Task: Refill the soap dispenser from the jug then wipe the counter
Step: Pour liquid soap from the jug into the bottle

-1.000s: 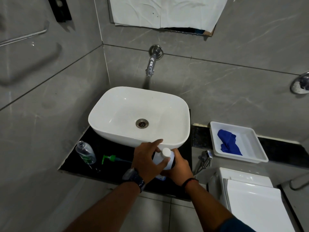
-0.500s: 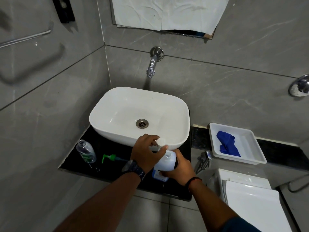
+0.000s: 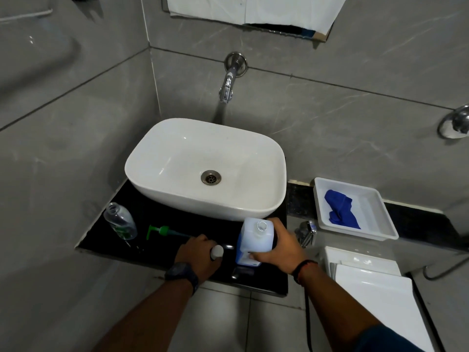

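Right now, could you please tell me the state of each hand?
Left hand: closed round the white cap.
Right hand: gripping the open jug.

Left hand (image 3: 196, 252) low, curled round cap (image 3: 217, 251); right hand (image 3: 281, 246) wrapped round jug (image 3: 253, 238).

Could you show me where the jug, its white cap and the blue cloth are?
jug (image 3: 253, 241): head view, on its white front face below the open mouth.
white cap (image 3: 217, 251): head view, on its round top.
blue cloth (image 3: 340, 209): head view, on its middle folds.
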{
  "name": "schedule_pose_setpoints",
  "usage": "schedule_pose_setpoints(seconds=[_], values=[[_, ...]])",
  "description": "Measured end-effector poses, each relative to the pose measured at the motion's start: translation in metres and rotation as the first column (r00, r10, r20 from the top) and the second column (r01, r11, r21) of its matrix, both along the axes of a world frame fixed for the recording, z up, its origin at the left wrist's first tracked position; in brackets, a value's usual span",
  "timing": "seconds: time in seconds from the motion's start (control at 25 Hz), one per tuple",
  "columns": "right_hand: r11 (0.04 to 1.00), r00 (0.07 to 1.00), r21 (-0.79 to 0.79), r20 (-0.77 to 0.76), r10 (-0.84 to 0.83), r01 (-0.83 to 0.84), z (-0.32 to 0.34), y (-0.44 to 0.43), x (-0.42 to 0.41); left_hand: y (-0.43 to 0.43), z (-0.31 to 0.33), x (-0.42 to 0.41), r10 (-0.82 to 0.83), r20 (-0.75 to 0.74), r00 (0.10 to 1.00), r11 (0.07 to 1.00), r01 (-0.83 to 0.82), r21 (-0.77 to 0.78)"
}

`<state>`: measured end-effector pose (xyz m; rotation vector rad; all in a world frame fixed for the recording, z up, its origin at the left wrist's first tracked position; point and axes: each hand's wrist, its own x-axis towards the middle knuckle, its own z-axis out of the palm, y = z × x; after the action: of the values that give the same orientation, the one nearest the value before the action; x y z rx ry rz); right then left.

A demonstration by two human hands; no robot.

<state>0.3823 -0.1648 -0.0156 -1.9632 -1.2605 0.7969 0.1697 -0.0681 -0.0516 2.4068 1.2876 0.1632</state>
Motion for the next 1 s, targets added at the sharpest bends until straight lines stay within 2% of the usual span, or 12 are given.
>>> schedule_pose_setpoints(seconds=[0.12,0.28,0.56,0.64,0.68,0.76,0.88,0.96,1.0], values=[[1.0,1.0,0.014,-0.013,-0.014,0.014,-0.006,-0.001,-0.002,0.001,-0.015,0.001,-0.021,0.02,1.0,1.0,0.021,-0.002],[1.0,1.0,0.023,-0.022,-0.018,0.019,-0.012,-0.003,-0.006,0.004,-0.029,-0.006,-0.038,0.093,0.995,0.996,0.045,-0.08],[0.999,0.999,0.028,-0.01,-0.043,0.043,-0.015,-0.007,-0.012,0.008,-0.038,-0.014,0.007,0.124,0.992,0.991,0.01,-0.135],[0.997,0.998,0.033,-0.018,-0.063,0.064,-0.016,-0.007,-0.014,0.007,-0.035,-0.017,0.06,0.167,0.984,0.982,-0.028,-0.189],[0.997,0.997,0.035,-0.026,-0.071,0.072,-0.017,-0.006,-0.015,0.007,-0.031,-0.022,0.138,0.224,0.965,0.973,-0.091,-0.21],[0.996,0.996,0.034,-0.038,-0.082,0.084,-0.018,-0.006,-0.016,0.011,-0.021,-0.041,0.357,0.389,0.849,0.934,-0.315,-0.171],[0.996,0.996,0.028,-0.028,-0.086,0.087,-0.017,-0.005,-0.017,0.038,-0.016,-0.087,0.589,0.578,0.566,0.712,-0.701,-0.038],[0.995,0.996,0.026,-0.015,-0.092,0.093,-0.015,-0.003,-0.017,0.059,-0.015,-0.113,0.661,0.595,0.457,0.581,-0.814,-0.021],[0.995,0.996,0.031,-0.003,-0.093,0.093,-0.015,-0.002,-0.018,0.067,-0.016,-0.12,0.69,0.59,0.419,0.552,-0.832,-0.054]])
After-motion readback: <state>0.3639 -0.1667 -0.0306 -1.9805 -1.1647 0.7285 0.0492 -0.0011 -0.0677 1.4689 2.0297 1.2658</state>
